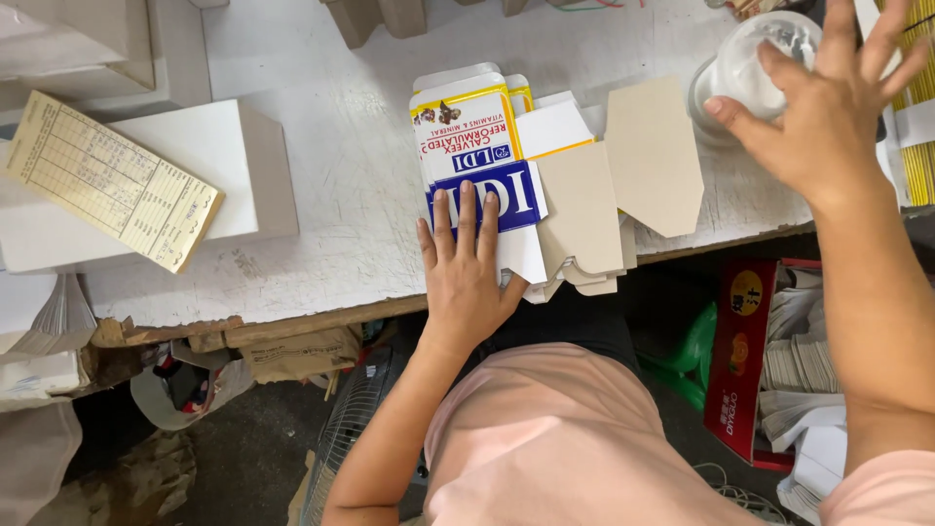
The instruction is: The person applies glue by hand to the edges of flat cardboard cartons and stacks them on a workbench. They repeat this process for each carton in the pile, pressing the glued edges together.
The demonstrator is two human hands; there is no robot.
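Head camera showed the left hand pressing flat, fingers spread, on a fanned stack of unfolded cardboard cartons at the scuffed white worktable's near edge; the right hand, fingers splayed, touched a translucent plastic jar.

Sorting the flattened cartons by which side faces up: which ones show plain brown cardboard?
The flat cartons fanned right of the left hand; those under it show white, yellow and blue print.
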